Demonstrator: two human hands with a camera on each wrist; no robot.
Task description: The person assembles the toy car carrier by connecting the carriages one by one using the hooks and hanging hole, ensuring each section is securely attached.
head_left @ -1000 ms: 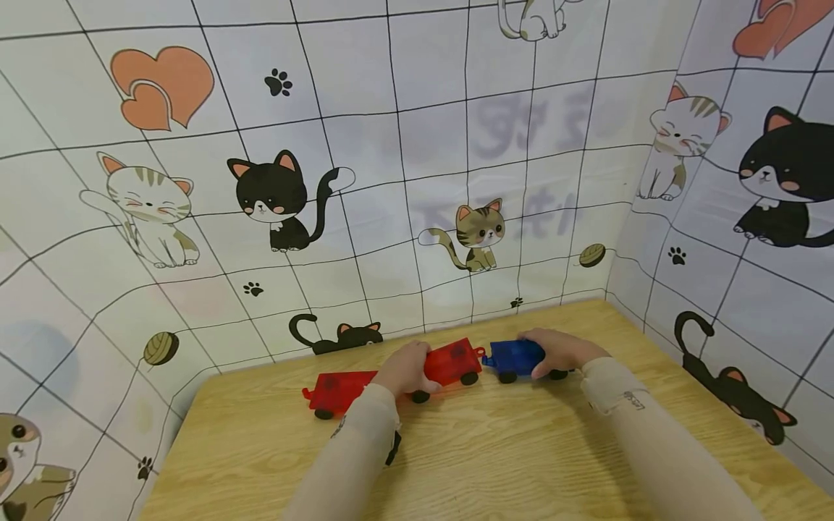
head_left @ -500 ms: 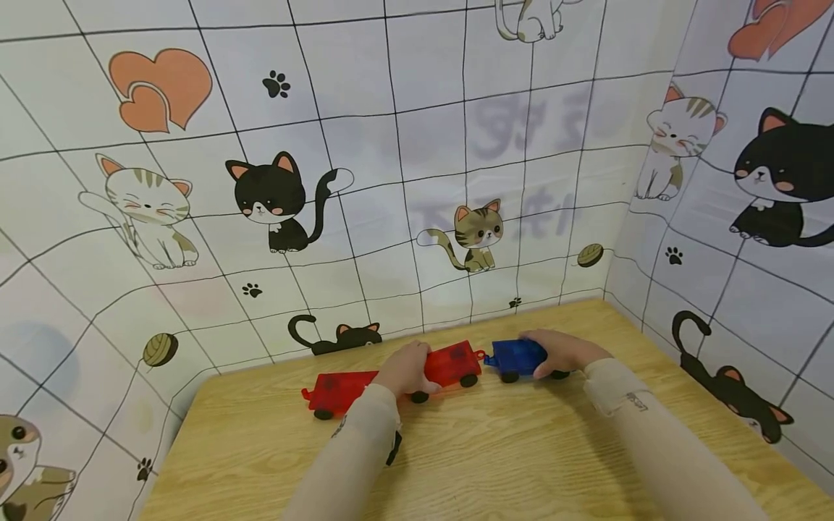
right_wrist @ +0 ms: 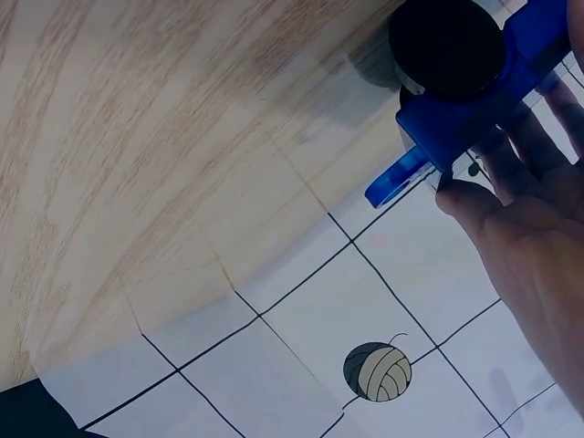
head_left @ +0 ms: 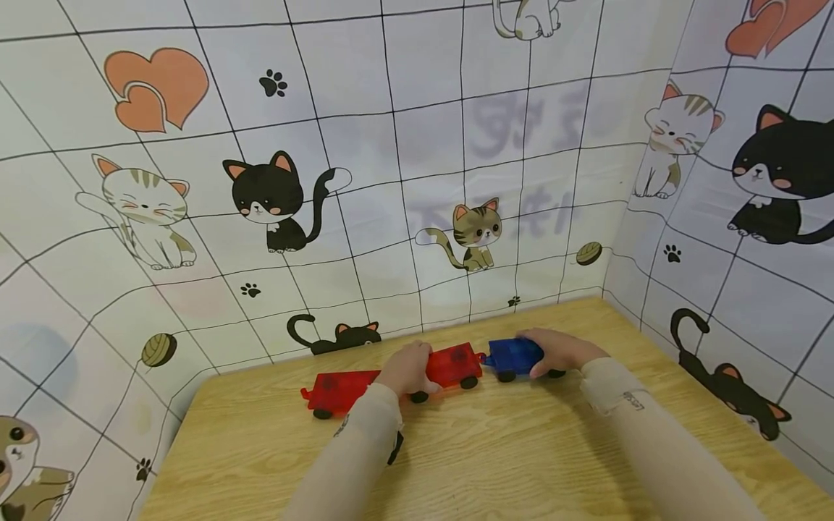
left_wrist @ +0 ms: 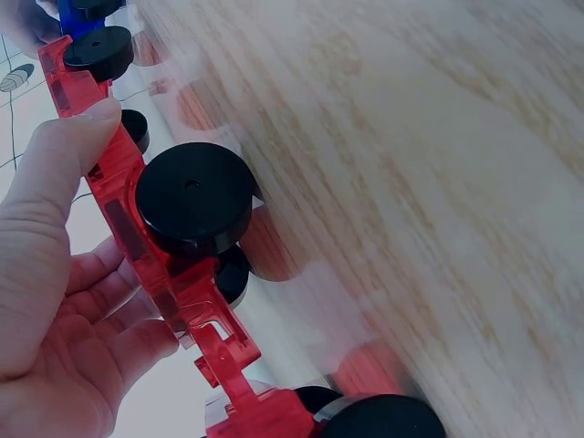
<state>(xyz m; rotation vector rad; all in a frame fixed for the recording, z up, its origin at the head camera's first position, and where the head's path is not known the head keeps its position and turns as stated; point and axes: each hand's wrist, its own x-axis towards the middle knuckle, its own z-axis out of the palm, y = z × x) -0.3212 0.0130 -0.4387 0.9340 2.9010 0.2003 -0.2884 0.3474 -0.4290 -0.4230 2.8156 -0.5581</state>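
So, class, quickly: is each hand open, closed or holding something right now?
Left hand: holding the red middle car of the toy train.
Right hand: holding the blue car.

The left hand (head_left: 405,370) and right hand (head_left: 562,351) are bare; both cream sleeves (head_left: 664,449) bear small dark lettering (head_left: 633,400), the right cuff (head_left: 601,383) bunched.
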